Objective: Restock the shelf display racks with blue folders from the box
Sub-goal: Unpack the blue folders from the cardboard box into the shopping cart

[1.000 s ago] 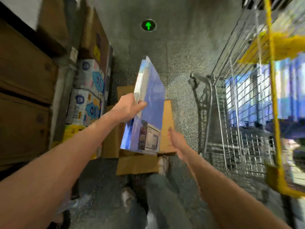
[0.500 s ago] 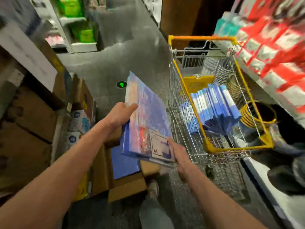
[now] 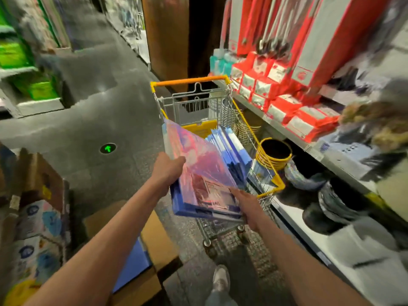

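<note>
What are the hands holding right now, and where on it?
A stack of blue folders: left hand grips its left edge, right hand its near right corner.

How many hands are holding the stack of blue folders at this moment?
2. The left hand grips the stack of blue folders at its left edge; the right hand holds its near right corner. No other hand is in view.

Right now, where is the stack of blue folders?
Head view, centre: the stack of blue folders is held between the left hand and right hand, at the near end of the shopping cart, right of the cardboard box.
</note>
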Motion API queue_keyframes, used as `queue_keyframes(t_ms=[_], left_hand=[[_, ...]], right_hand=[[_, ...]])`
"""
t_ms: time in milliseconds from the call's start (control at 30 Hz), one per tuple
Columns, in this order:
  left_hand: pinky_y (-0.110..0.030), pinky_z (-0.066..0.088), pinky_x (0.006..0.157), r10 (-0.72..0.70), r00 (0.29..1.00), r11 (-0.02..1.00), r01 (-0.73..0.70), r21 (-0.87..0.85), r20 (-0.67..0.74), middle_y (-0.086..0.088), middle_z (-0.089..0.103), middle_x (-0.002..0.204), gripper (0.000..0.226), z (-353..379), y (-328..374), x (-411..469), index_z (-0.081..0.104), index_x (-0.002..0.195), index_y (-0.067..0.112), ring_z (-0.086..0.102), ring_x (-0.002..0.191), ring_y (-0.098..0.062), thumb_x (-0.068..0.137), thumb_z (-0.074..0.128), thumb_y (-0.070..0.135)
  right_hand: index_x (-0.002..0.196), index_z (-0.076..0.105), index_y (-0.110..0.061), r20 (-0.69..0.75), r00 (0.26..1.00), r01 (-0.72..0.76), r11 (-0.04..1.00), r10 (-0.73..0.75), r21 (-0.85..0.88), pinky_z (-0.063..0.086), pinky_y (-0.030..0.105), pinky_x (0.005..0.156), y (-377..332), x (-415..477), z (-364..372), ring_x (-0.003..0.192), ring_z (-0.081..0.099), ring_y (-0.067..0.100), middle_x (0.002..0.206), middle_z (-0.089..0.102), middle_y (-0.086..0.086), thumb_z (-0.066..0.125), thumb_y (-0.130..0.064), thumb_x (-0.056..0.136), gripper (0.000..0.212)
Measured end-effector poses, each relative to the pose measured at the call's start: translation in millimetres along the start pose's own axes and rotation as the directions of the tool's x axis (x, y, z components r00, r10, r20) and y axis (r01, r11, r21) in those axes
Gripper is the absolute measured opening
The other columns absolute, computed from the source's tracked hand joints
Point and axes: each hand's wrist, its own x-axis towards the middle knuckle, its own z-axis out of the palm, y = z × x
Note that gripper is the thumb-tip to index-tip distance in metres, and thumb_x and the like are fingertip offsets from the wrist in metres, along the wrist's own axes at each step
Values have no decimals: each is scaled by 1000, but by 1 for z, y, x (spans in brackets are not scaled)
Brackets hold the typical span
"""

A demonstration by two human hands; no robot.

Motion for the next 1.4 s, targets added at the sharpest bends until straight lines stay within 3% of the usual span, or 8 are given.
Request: queue_keyframes(t_ms=[67, 200, 400, 767, 967, 1100, 1233, 1400], left_hand=[[-31, 51, 65, 5, 1000, 1000, -6, 14, 26, -17, 71, 101, 49, 30, 14, 15, 66, 107, -1, 67, 83, -25, 70, 62, 31], [-32, 43, 68, 36, 999, 993, -34, 116, -17, -19, 68, 105, 33, 98, 31, 65, 64, 113, -5, 64, 88, -28, 90, 64, 19], [-41, 47, 83, 70, 995, 963, -50, 264, -66, -25, 62, 122, 47, 213, 55, 168, 52, 123, -5, 61, 114, -42, 91, 59, 29], [-44, 49, 86, -58, 991, 922, 100, 375, -122, -27, 57, 127, 38, 329, 78, 279, 38, 127, -8, 58, 114, -43, 97, 53, 11], [-34, 36, 73, -23, 996, 869, 61, 492, -82, -18, 58, 100, 45, 360, 65, 310, 31, 136, -11, 61, 106, -40, 99, 48, 9], [-35, 40, 68, -48, 998, 850, 56, 524, -29, -2, 52, 73, 56, 374, 46, 331, 25, 143, -11, 57, 73, -25, 100, 47, 15], [-36, 47, 85, -215, 974, 783, 123, 610, 79, -12, 64, 105, 71, 376, 39, 347, 25, 149, -4, 63, 104, -34, 101, 48, 42], [-36, 45, 87, -128, 984, 774, 23, 632, 122, -16, 64, 127, 66, 346, 37, 332, 34, 150, 6, 62, 114, -33, 100, 51, 45]], right_hand=[[104, 70, -7, 9, 1000, -20, 999, 20, -41, 49, 27, 59, -7, 15, -18, 62, 68, 16, 89, 71, 8, 63, -38, 96, 33], [111, 63, -10, -4, 1000, 3, 938, -5, -346, 46, 31, 68, -18, 76, -54, 98, 66, 32, 107, 65, 14, 51, -32, 102, 27], [78, 62, -12, -96, 995, -51, 992, 40, -116, 30, 22, 47, -33, 202, -111, 53, 44, 11, 72, 58, 5, 56, -29, 99, 27], [101, 69, -18, 75, 997, 9, 997, -3, -78, 52, 29, 71, -81, 291, -155, 89, 66, 18, 104, 72, 5, 55, -24, 101, 15], [101, 66, -25, 168, 986, 4, 996, 11, -89, 52, 32, 77, -90, 309, -158, 93, 68, 12, 107, 71, -1, 56, -29, 100, 11], [99, 68, -28, 142, 990, -6, 997, 17, -79, 51, 30, 76, -93, 324, -164, 96, 67, 17, 106, 71, -1, 57, -29, 99, 11], [98, 66, -31, 100, 995, -8, 997, 17, -81, 55, 33, 79, -93, 339, -164, 96, 67, 18, 106, 71, -2, 53, -32, 101, 13], [104, 67, -7, 110, 993, -25, 994, 36, -105, 48, 40, 73, -94, 345, -129, 83, 63, 27, 101, 66, 21, 52, -39, 101, 36]])
